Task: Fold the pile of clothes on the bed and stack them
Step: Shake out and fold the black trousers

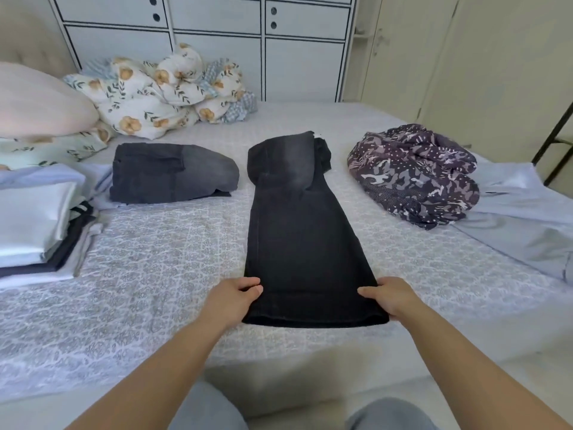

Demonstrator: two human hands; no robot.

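Black jeans (pixel 307 231) laid flat down the middle of the bed (pixel 155 274), legs folded together, hem nearest, waist farthest. Left hand (pixel 235 297) gripping the near left corner of the hem, thumb on top, fingers curled under the cloth. Right hand (pixel 392 296) gripping the near right corner likewise, thumb pressed on top, fingers tucked beneath. Folded dark grey jeans (pixel 170 173) lying to the left, well apart from the black pair. Stack of folded clothes (pixel 40 231) at the far left edge, pale items over dark ones. Crumpled purple patterned garment (pixel 412 175) to the right, resting partly on a pale blue shirt (pixel 521 218) spread out unfolded. Floral duvet (pixel 161 91) bunched at the head of the bed beside a pink pillow (pixel 40 103). White cabinet (pixel 217 41) behind.
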